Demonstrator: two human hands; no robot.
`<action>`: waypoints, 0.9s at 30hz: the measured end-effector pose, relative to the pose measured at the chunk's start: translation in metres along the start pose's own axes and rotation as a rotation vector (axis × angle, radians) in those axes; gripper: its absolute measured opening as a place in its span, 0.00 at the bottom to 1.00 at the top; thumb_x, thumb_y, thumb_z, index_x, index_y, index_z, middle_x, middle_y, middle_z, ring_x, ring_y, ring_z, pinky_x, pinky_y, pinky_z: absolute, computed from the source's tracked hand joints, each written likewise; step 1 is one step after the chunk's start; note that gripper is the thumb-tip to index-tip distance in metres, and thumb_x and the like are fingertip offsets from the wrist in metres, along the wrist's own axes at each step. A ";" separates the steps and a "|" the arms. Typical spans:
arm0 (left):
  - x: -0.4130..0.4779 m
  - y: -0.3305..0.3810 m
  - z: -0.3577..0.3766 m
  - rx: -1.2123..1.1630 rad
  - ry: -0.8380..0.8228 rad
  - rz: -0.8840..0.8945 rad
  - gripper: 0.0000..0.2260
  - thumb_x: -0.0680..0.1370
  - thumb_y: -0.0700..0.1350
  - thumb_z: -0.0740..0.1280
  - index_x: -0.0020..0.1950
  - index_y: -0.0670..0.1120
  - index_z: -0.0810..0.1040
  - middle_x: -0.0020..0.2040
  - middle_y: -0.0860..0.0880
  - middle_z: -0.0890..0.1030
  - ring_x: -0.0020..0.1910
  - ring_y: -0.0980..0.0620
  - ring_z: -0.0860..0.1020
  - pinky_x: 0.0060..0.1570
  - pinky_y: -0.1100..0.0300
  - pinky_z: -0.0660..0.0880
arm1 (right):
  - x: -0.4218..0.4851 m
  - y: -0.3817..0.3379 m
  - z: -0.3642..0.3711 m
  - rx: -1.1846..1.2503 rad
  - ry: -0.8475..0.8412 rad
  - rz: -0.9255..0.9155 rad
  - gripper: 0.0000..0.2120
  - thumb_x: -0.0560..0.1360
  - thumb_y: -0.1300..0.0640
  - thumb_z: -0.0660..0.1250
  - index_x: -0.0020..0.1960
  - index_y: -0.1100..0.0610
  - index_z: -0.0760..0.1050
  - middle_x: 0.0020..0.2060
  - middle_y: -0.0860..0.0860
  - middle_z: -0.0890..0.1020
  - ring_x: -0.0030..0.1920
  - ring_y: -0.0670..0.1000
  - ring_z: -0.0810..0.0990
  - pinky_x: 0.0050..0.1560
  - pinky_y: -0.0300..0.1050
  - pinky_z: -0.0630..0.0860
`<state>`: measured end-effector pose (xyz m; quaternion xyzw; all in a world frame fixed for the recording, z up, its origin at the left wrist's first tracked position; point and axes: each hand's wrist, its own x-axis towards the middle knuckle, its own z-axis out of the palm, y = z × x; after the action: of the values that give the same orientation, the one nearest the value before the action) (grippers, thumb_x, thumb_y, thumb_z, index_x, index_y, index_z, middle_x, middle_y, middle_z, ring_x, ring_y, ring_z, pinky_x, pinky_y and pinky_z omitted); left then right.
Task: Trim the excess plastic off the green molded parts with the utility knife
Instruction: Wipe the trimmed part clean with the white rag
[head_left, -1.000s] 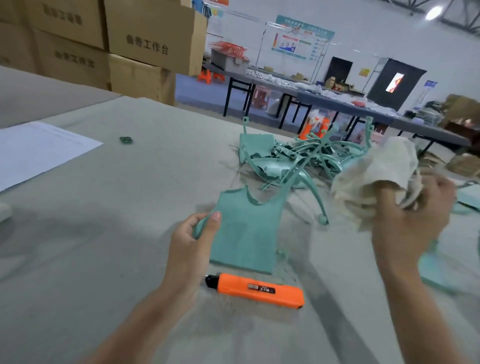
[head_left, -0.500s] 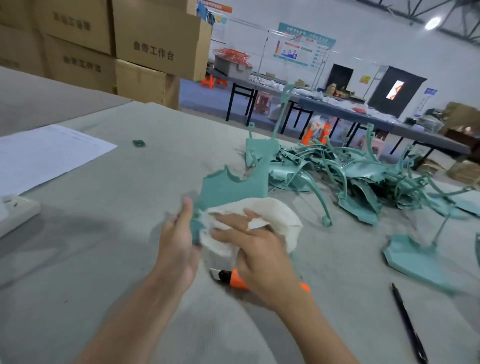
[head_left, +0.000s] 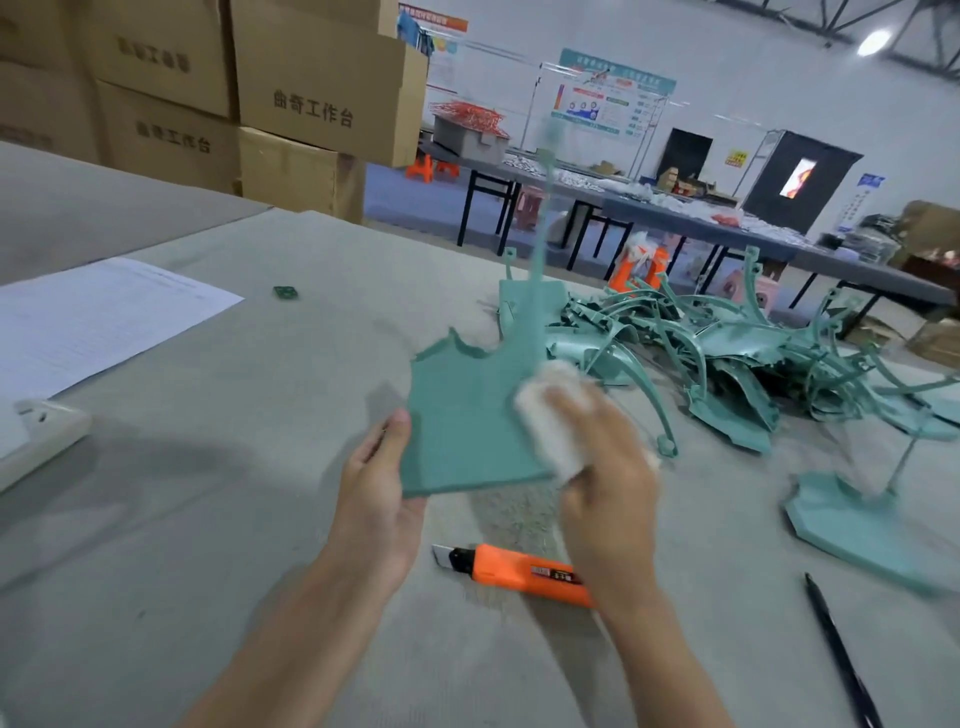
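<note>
My left hand (head_left: 376, 488) grips the near left edge of a flat green molded part (head_left: 462, 421), lifted and tilted above the table, its thin stem rising blurred behind it. My right hand (head_left: 608, 457) holds a white cloth (head_left: 550, 415) bunched in its fingers and presses it on the part's right side. The orange utility knife (head_left: 519, 571) lies on the grey table below both hands, blade end pointing left, touched by neither hand. A heap of green molded parts (head_left: 727, 353) lies behind to the right.
Another green part (head_left: 857, 519) lies at the right, a black pen (head_left: 841, 654) nearer the front. A paper sheet (head_left: 98, 317) and a white block (head_left: 36, 436) lie at the left, a small green scrap (head_left: 285, 292) beyond. Cardboard boxes (head_left: 311, 104) stand behind.
My right hand brought the cloth from the far right onto the green part and now rubs toward its right edge. The left hand has lifted and tilted the part.
</note>
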<state>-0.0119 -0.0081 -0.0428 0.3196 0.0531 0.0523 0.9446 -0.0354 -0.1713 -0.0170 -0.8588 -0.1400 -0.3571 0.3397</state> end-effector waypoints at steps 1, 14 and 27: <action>0.002 0.002 0.000 -0.079 -0.022 -0.027 0.15 0.82 0.42 0.58 0.46 0.42 0.84 0.45 0.47 0.85 0.41 0.54 0.84 0.36 0.63 0.80 | 0.005 0.007 -0.006 0.115 0.150 0.175 0.28 0.71 0.74 0.55 0.63 0.55 0.79 0.63 0.53 0.80 0.65 0.53 0.78 0.62 0.45 0.76; -0.008 -0.009 0.007 -0.210 -0.052 -0.370 0.18 0.80 0.50 0.61 0.40 0.44 0.87 0.42 0.46 0.86 0.38 0.51 0.84 0.30 0.61 0.79 | -0.019 -0.021 0.038 0.440 -0.284 0.079 0.15 0.71 0.64 0.60 0.49 0.49 0.79 0.49 0.34 0.79 0.48 0.37 0.78 0.56 0.40 0.75; -0.019 -0.012 0.013 0.073 -0.121 -0.095 0.17 0.74 0.45 0.67 0.59 0.37 0.74 0.54 0.39 0.83 0.50 0.43 0.83 0.43 0.53 0.81 | -0.012 -0.022 0.013 1.589 -0.114 0.988 0.20 0.77 0.56 0.56 0.53 0.61 0.85 0.54 0.58 0.85 0.54 0.58 0.84 0.49 0.49 0.83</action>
<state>-0.0286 -0.0280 -0.0381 0.3534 0.0128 -0.0140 0.9353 -0.0483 -0.1464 -0.0212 -0.3534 0.0213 0.0705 0.9326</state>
